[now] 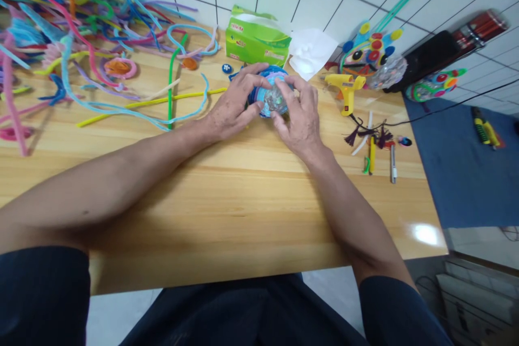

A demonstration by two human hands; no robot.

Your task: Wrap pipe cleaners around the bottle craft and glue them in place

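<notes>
Between my two hands is a round blue craft piece point(275, 98), wound with pipe cleaners and showing a shiny, clear, glittery middle. My left hand point(239, 100) grips its left side, fingers curled over the top edge and thumb at the lower left. On the other side my right hand point(300, 113) closes on it, fingertips pressing near the glittery part and thumb at the lower edge. The fingers hide part of the rim. Just left of it lies a small blue button-like disc point(227, 68) with a white pattern.
A heap of colourful pipe cleaners point(81, 21) covers the back left. Behind my hands stands a green tissue pack point(257, 38) beside crumpled white paper point(311, 53). At right are a yellow glue gun point(345, 89), a utility knife point(393, 165), decorated crafts point(363, 54) and a dark flask point(438, 54).
</notes>
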